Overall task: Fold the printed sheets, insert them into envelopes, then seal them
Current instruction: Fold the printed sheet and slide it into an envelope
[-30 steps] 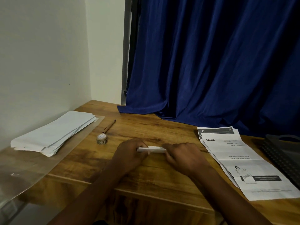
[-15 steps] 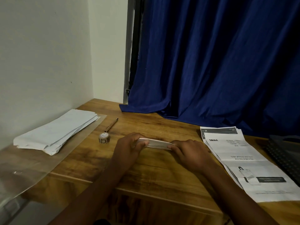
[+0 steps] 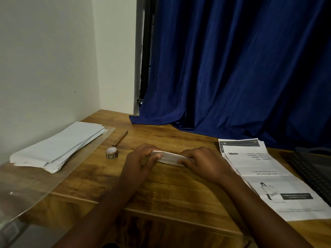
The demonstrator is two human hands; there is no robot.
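A folded sheet (image 3: 170, 157) is held low over the middle of the wooden tabletop (image 3: 161, 190), between both hands. Its left end is pinched by the left hand (image 3: 141, 159), thumb on top and fingers curled beneath; its right end is gripped by the right hand (image 3: 202, 162), whose fingers are curled over the paper's edge. Whether the sheet touches the wood cannot be told. A stack of printed sheets (image 3: 268, 176) is laid flat to the right, just beside the right forearm. A pile of white envelopes (image 3: 57, 147) is set at the far left on a clear plastic sleeve (image 3: 26, 194). A small roll of stickers (image 3: 112, 153) and a pen (image 3: 120, 138) are placed between the envelopes and the left hand. A blue curtain (image 3: 232, 68) is hung behind.
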